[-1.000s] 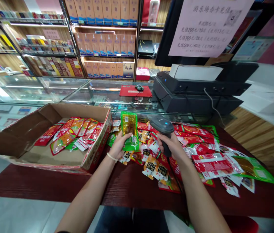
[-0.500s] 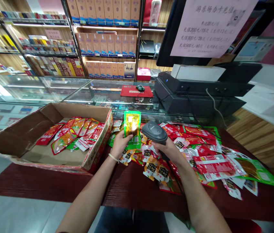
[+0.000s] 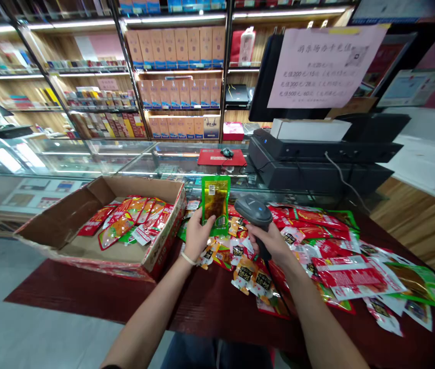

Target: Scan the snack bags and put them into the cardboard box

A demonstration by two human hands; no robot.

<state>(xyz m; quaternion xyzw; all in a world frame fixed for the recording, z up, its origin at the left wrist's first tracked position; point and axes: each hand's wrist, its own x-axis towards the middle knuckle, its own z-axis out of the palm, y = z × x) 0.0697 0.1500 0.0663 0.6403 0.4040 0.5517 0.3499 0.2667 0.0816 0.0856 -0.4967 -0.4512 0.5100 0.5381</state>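
My left hand (image 3: 198, 234) grips a green-edged snack packet (image 3: 216, 201) by its lower part, holding it upright with a pale label facing me. My right hand (image 3: 273, 241) is wrapped round the handle of a dark grey barcode scanner (image 3: 254, 210), whose head points left toward the packet without touching it. Beneath both hands lies a spread of small snack packets, among them orange-and-white ones (image 3: 245, 274) and red ones (image 3: 356, 277). Left of my hands, an open cardboard box (image 3: 86, 264) holds several red packets (image 3: 125, 218).
The dark red table (image 3: 210, 302) carries the packets and box. Behind it runs a glass counter (image 3: 144, 159) with a mouse (image 3: 226, 152) on a red mat (image 3: 210, 157). A cash drawer (image 3: 317, 169) and a monitor with a pink notice (image 3: 321, 66) stand at the right.
The view has tilted up and shifted slightly left. The green-edged packet's shiny face has turned, with less glare and its label clearer. Both hands keep their holds.
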